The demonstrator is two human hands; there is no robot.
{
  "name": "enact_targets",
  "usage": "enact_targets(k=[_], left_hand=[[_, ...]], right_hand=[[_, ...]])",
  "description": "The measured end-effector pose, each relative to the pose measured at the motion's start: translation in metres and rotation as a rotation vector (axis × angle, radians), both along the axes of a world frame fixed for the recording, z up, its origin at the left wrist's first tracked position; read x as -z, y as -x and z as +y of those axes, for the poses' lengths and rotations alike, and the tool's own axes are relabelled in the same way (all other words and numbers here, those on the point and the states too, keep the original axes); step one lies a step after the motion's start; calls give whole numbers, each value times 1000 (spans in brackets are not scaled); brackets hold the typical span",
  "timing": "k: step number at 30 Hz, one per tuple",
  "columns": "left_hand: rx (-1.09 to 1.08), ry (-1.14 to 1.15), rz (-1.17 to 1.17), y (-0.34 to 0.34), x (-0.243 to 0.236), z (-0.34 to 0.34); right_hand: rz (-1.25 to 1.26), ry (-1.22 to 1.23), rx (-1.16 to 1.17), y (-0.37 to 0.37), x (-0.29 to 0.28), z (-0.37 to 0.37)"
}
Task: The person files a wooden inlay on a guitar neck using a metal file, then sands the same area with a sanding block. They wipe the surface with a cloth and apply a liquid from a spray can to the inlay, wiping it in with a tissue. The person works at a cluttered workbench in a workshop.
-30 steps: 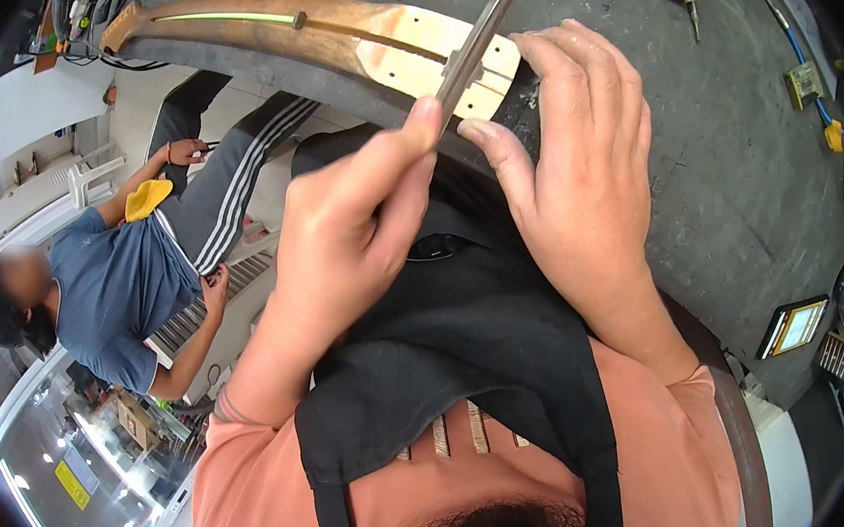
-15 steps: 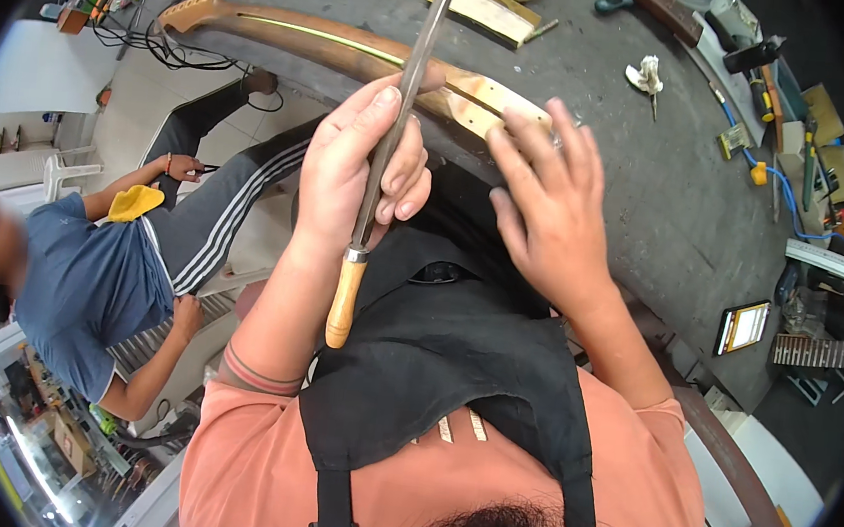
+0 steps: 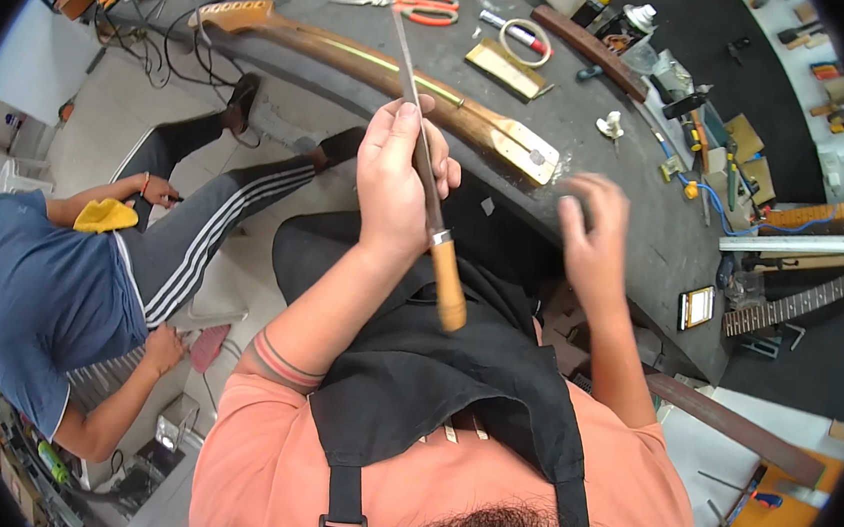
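My left hand (image 3: 405,167) is closed around a metal file (image 3: 422,148). The file's wooden handle (image 3: 448,284) points down toward my apron, and its tip points up and slightly left, over the bench. Behind the file, a wooden guitar neck (image 3: 335,53) lies along the bench edge, its headstock (image 3: 233,14) at the far left. A pale green strip (image 3: 379,61) runs along its middle. At the neck's pale heel (image 3: 530,153) there are holes and a dark spot. Just right of the heel, my right hand (image 3: 599,219) hangs holding nothing, fingers loosely bent and thumb apart.
Orange-handled scissors (image 3: 424,6), a tape ring (image 3: 527,42) and a yellowish block (image 3: 507,68) lie beyond the neck. Tools crowd the bench's right side near a phone (image 3: 696,308) and a fretted fingerboard (image 3: 795,304). A seated person (image 3: 58,292) is at left.
My right hand has drawn away from the neck's heel, to the right and down, its fingers bending. The file, still in my left hand, now leans left at its tip. The view has shifted.
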State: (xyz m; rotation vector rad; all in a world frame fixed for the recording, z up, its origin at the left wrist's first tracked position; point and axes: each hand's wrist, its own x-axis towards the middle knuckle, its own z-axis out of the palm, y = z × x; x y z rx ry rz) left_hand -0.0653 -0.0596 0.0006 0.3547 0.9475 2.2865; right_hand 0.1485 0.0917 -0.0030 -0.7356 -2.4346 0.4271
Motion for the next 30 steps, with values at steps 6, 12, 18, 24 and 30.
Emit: enact_targets(k=[6, 12, 18, 24, 30], left_hand=[[38, -85, 185, -13, -20, 31], [-224, 194, 1464, -5, 16, 35], [-17, 307, 1857, -36, 37, 47], [1, 291, 1884, -33, 34, 50], [49, 342, 1923, -28, 27, 60]], right_hand=[[90, 1178, -220, 33, -38, -80], [299, 469, 23, 11, -52, -47], [460, 91, 282, 9, -90, 93], [638, -253, 413, 35, -164, 276], [675, -396, 560, 73, -234, 397]])
